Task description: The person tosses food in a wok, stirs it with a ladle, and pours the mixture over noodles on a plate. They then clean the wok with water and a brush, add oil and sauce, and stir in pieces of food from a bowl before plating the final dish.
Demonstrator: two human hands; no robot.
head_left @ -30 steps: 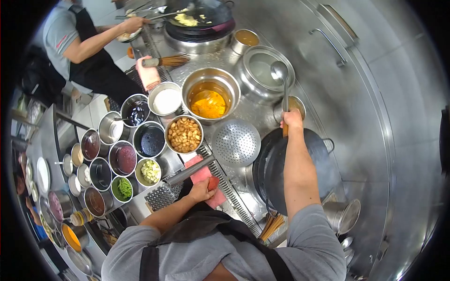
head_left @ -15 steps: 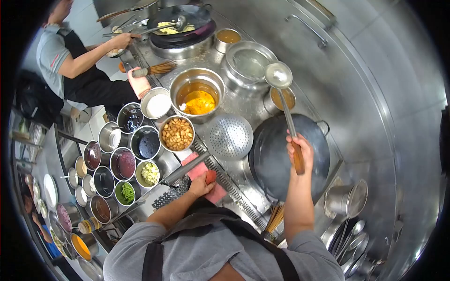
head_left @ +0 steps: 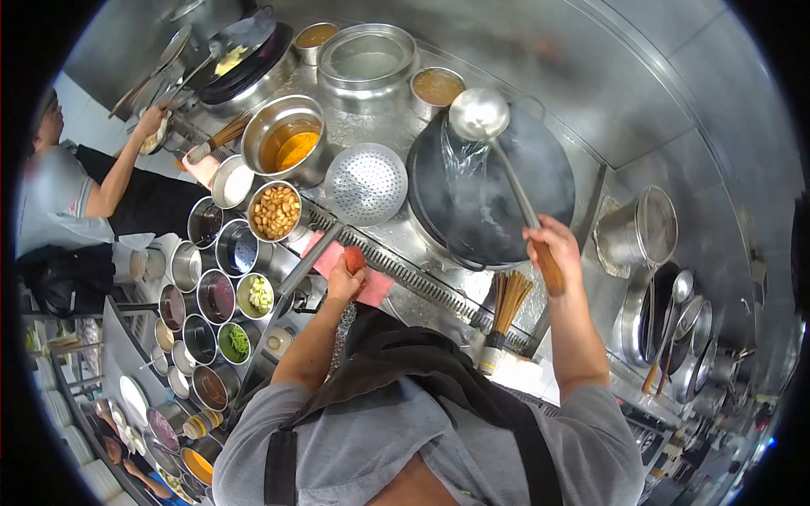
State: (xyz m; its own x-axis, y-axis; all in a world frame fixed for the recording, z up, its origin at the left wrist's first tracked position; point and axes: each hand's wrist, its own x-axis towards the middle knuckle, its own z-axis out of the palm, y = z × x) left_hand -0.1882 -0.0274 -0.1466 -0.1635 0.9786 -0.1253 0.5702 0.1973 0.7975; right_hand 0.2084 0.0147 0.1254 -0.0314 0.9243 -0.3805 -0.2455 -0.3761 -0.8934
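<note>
My right hand [head_left: 557, 251] is wrapped round the wooden handle of a long metal ladle [head_left: 478, 115]. The ladle's bowl is over the far left part of a dark wok [head_left: 506, 194], and clear liquid streams from it into the wok. Vapour hangs over the wok. My left hand [head_left: 344, 278] is closed on a small red knob [head_left: 353, 258] above a pink cloth [head_left: 375, 288] at the stove's front edge. A round perforated strainer [head_left: 366, 184] lies left of the wok, its handle pointing toward the front.
Left of the strainer stand a pot of yellow liquid [head_left: 283, 139], a bowl of browned pieces [head_left: 275, 212] and several seasoning containers. A person [head_left: 101, 190] works at another wok [head_left: 236, 72]. A bamboo brush [head_left: 509, 308] stands before my wok; a strainer pot [head_left: 633, 226] is right.
The view has turned and shifted. The ladle has come over the wok from beside the round water pot, and liquid now pours from it. My left hand keeps its grip.
</note>
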